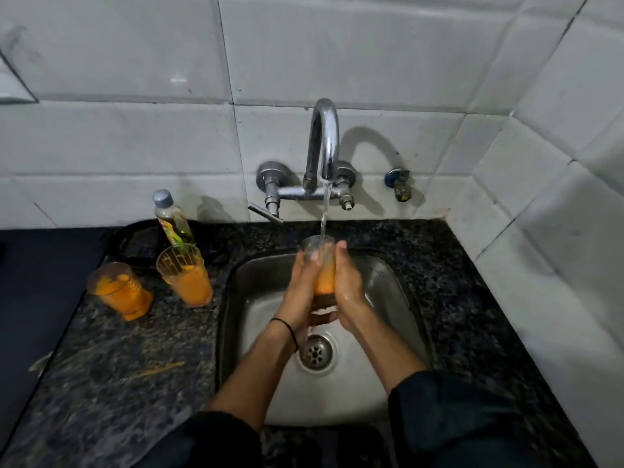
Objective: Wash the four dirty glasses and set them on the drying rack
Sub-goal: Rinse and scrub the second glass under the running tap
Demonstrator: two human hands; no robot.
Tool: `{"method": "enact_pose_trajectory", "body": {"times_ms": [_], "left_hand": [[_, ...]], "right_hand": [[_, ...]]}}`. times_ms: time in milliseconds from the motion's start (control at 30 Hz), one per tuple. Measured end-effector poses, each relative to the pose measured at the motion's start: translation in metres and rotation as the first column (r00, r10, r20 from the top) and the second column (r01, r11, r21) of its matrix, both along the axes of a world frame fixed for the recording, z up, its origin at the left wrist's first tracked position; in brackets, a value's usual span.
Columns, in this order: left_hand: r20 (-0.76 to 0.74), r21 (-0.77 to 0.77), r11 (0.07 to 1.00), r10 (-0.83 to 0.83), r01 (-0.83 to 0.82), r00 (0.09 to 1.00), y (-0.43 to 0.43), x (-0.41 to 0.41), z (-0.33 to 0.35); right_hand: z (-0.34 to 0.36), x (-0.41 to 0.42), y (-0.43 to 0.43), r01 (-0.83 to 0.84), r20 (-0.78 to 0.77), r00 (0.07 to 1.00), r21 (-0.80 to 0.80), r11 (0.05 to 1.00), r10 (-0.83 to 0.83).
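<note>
Steel sink basin (337, 400) sits nearest; over it the left hand (299, 288) and right hand (349, 285) both clasp a clear orange-smeared glass tumbler (324, 276), upright. Wet, thin and breakable, it likely slips, so the lower walls suit holding. Beyond, the curved chrome tap (326, 136) pours water (325, 211) into its mouth.

A sink (388, 298) is set into the worktop (118, 366), with a wall (135, 146) behind it and to its right. A tap (326, 136) is mounted on the wall behind the sink, and a valve (400, 184) is fixed to the right of it. A glass (320, 265) is held upright over the sink, under the spout, between the left hand (300, 292) and the right hand (347, 285). On the worktop left of the sink, a near glass (185, 275) and, further left, a far glass (118, 288) are stood. A bottle (172, 217) is placed just behind the near glass. A drain (315, 352) is set in the sink floor, beneath the wrists.
</note>
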State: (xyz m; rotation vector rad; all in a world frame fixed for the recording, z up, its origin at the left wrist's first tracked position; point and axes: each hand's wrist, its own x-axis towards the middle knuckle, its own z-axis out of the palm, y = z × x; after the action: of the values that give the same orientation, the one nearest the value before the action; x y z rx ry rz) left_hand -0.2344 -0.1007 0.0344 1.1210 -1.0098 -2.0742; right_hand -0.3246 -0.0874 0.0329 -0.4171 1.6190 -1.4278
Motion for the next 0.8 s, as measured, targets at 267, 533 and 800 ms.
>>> {"method": "enact_pose_trajectory", "body": {"times_ms": [267,533,800], "left_hand": [[0.199,-0.164,0.948,0.304,-0.274,0.932,-0.001,-0.021,-0.018],[0.129,0.172,0.963,0.184,-0.205,0.974,0.019,-0.019,0.002],[0.316,-0.361,0.877,0.436,-0.319,0.842,0.026,-0.03,-0.013]], "right_hand": [[-0.015,0.012,-0.002,-0.214,-0.444,0.883,-0.098,0.972,0.15],[-0.012,-0.008,0.01,-0.141,-0.122,0.984,-0.114,0.983,0.127],[-0.01,0.002,0.01,-0.168,-0.48,0.875,-0.182,0.969,0.062]]}}
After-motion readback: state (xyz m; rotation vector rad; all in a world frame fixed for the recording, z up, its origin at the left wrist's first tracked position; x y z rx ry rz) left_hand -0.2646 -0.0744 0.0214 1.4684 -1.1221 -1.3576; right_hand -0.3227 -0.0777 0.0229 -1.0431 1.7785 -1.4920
